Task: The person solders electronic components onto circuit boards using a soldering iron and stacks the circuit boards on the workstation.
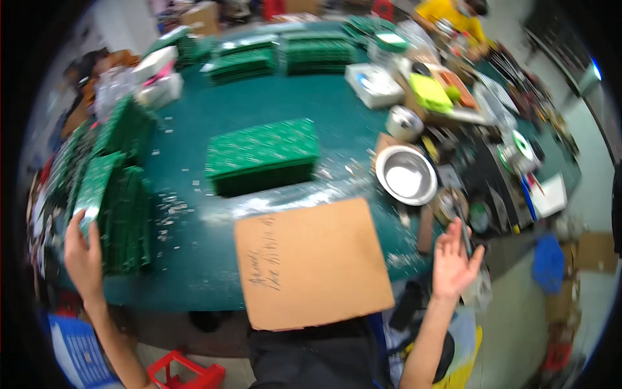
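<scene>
Green boards, left stack: a pile of green circuit boards [107, 194] stood at the left edge of the table, and the top board [91, 185] was tilted up off it, one end lifted.
Left hand: the left hand [82, 256] was clamped on the near end of that top board, fingers wrapped over its edge, probably so the board could come off the pile without dragging the rest.
Board against hand: the board ran up and away from the hand, its near end inside the grip and its far end resting over the stack.
Right hand: the right hand [455, 259] was spread open in the air, fingers apart, holding nothing, well apart from the boards and just off the table's right edge.
Cardboard sheet: a brown cardboard sheet [311, 262] lay flat between the two hands, overhanging the near edge, likely as a work surface.
Middle stack: a second neat block of green boards [262, 155] sat beyond the cardboard, untouched.
Steel bowl: a shiny metal bowl [406, 175] sat right of that block, near the open hand, seemingly a catch-all for small parts.
Table: the dark green table [259, 104] was strewn with small pale scraps, with more board stacks along its far side.
Far corner: another person in a yellow top [450, 14] worked at the far right.
</scene>
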A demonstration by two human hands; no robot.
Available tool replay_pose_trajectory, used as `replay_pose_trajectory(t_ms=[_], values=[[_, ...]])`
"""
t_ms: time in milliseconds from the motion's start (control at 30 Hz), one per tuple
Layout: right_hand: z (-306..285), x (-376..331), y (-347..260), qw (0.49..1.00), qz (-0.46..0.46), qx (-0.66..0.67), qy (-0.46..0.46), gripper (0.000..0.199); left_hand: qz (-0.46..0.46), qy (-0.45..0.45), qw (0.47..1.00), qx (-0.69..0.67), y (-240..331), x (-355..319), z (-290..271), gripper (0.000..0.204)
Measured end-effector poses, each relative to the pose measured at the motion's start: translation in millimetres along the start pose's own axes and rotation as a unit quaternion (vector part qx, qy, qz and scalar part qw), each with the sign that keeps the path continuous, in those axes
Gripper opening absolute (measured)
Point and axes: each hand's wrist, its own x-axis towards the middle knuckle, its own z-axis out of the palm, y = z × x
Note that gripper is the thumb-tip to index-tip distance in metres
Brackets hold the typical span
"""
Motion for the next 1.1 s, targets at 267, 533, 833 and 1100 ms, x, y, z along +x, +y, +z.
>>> replay_pose_trajectory(t_ms=[267, 533, 833, 1100], values=[[-38.9, 30.8, -15.5, 0.997, 0.003, 0.034, -0.072, 0.034, 0.012, 0.099, 0.982, -0.162, 30.6, -3.7, 3.0, 0.037], [-32.6, 35.2, -23.6, 0.987, 0.065, 0.142, -0.038, 0.032, -0.029, 0.121, 0.962, -0.243, 20.4, -11.9, -29.3, 0.012], [-50.7, 61.1, -45.4, 0.989, 0.038, 0.139, -0.03, 0.027, 0.089, 0.193, 0.965, -0.157, -4.1, -27.8, -28.3, 0.008], [-9.2, 12.6, -10.5, 0.987, 0.063, 0.135, 0.062, 0.02, 0.119, 0.182, 0.97, -0.108, -29.8, -38.8, -17.4, 0.011]])
